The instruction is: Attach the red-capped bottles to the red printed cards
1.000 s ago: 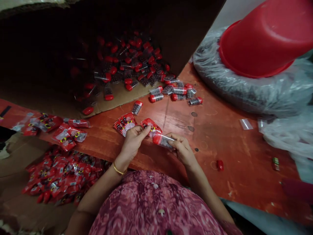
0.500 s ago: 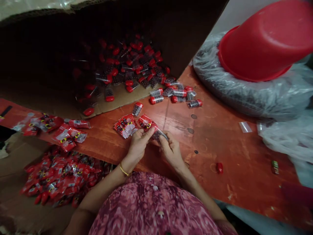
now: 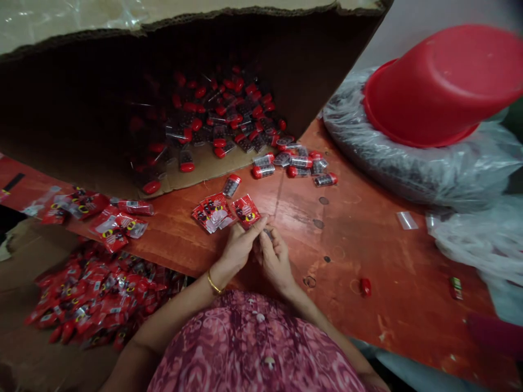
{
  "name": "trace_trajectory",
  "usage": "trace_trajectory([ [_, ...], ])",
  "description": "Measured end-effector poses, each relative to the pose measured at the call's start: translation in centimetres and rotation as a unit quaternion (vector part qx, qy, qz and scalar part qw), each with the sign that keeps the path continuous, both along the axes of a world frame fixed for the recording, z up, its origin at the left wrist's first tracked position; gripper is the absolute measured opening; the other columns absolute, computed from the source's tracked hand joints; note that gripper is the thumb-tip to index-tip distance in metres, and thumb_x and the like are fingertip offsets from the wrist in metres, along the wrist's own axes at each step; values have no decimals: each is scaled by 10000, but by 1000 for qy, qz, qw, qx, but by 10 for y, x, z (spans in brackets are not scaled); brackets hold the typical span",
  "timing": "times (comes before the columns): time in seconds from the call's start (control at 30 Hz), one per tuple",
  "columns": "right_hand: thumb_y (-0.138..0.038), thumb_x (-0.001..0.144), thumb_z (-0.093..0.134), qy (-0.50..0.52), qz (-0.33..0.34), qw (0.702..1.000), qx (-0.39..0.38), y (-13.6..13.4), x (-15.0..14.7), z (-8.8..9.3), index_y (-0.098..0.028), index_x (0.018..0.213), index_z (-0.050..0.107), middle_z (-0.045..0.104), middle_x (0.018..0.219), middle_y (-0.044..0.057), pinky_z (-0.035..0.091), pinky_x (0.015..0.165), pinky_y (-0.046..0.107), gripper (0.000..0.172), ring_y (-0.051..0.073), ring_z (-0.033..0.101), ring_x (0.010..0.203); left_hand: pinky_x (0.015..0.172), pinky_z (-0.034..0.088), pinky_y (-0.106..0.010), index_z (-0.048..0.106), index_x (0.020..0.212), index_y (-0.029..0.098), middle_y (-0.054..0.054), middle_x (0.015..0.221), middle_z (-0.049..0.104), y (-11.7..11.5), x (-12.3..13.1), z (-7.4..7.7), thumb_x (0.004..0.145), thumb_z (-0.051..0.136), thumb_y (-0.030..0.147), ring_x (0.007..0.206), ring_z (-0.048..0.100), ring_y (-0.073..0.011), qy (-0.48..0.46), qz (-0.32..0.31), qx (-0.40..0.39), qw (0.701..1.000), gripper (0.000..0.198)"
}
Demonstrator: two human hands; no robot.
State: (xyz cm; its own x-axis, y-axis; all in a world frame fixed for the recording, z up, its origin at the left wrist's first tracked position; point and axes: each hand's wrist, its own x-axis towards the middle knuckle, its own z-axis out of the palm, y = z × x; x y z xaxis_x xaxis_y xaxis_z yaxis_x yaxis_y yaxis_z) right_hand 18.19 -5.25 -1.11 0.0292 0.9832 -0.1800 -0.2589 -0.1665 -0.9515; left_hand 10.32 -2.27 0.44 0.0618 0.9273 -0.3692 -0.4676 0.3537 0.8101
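Observation:
My left hand (image 3: 241, 244) and my right hand (image 3: 275, 258) meet above the front part of the red table. Both are closed around a small dark clear-sided container (image 3: 267, 233), mostly hidden by the fingers. Just beyond my left fingertips is a red printed packet (image 3: 245, 210). To its left lies a fanned stack of similar packets (image 3: 212, 211). Behind them a clear tube with a red cap (image 3: 232, 185) rests on the table.
A cardboard box (image 3: 183, 188) lies open with many red-capped tubes inside; several have spilled near its right corner. Filled packets (image 3: 102, 294) heap at lower left. A red tub (image 3: 441, 87) sits on a plastic-wrapped bundle (image 3: 392, 158) at right. A red cap (image 3: 365, 287) lies on the table.
My hands have drawn closer together, and the container between them is now more hidden. The red packet beyond my left fingers shows more fully. The view has shifted slightly.

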Motion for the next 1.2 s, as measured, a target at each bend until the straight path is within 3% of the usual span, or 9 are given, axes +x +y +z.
trace_trajectory([
  [0.17, -488, 798, 595, 25, 119, 992, -12, 5, 17, 3, -219, 950, 537, 577, 632, -56, 405, 433, 210, 316, 56, 424, 378, 511, 457, -211, 708, 800, 134, -74, 753, 731, 1, -11, 4, 626, 739, 446, 600, 635, -139, -36, 34, -36, 998, 358],
  [0.43, -600, 720, 603, -145, 97, 984, 46, 31, -1, -2, -209, 627, 475, 499, 501, -47, 358, 409, 218, 421, 89, 428, 409, 664, 526, -266, 674, 769, 137, -66, 761, 724, -5, -27, 11, 608, 774, 403, 786, 678, -198, -73, 75, -52, 993, 327],
  [0.5, -580, 791, 522, -290, 94, 947, 99, 54, 2, 0, -199, 658, 533, 561, 564, -2, 420, 500, 254, 404, 127, 498, 502, 781, 521, -292, 658, 768, 151, -56, 777, 727, -4, -52, 15, 688, 729, 353, 815, 683, -182, -80, 128, -67, 986, 229],
  [0.6, -435, 896, 415, -529, 53, 826, 185, 105, 13, 4, -138, 989, 626, 672, 999, 144, 447, 831, 379, 375, 242, 590, 924, 813, 515, -296, 621, 741, 178, -38, 795, 729, 2, -108, 21, 854, 539, 338, 815, 685, -154, -80, 265, -95, 956, 212],
  [0.73, -375, 916, 401, -688, 65, 697, 191, 161, 20, -2, -101, 1311, 473, 406, 1428, 196, 289, 1030, 473, 485, 322, 334, 1315, 771, 520, -249, 637, 812, 150, -87, 827, 723, 6, -165, 24, 912, 301, 501, 846, 679, -146, -75, 410, -94, 904, 496],
  [0.83, -367, 930, 365, -722, 109, 660, 179, 161, 19, -14, -109, 1370, 410, 371, 1456, 183, 293, 1023, 476, 512, 320, 289, 1345, 755, 532, -292, 653, 826, 114, -128, 825, 717, -2, -163, 21, 868, 328, 570, 818, 683, -182, -12, 349, -106, 931, 561],
  [0.93, -391, 929, 351, -723, 108, 657, 181, 131, 23, -24, -104, 1376, 400, 419, 1423, 176, 310, 1008, 473, 533, 333, 299, 1330, 828, 517, -384, 678, 835, 141, -108, 829, 727, -10, -132, 14, 754, 583, 514, 820, 684, -228, 192, 218, -49, 956, 394],
  [1.07, -422, 920, 360, -719, 100, 659, 197, 83, 38, -29, -110, 1340, 441, 478, 1363, 185, 332, 989, 484, 529, 342, 327, 1304, 1081, 290, -485, 715, 967, 235, -97, 1222, 634, 0, -98, 1, 732, 647, 410, 1226, 500, -297, 504, 80, 150, 847, 301],
  [1.2, -418, 914, 372, -712, 88, 664, 210, 55, 51, -37, -117, 1326, 455, 492, 1346, 189, 316, 1003, 516, 517, 345, 325, 1309, 1092, 163, -595, 727, 966, 261, -96, 1353, 526, 18, -97, -15, 772, 605, 333, 1348, 325, -348, 625, -13, 194, 756, 240],
])
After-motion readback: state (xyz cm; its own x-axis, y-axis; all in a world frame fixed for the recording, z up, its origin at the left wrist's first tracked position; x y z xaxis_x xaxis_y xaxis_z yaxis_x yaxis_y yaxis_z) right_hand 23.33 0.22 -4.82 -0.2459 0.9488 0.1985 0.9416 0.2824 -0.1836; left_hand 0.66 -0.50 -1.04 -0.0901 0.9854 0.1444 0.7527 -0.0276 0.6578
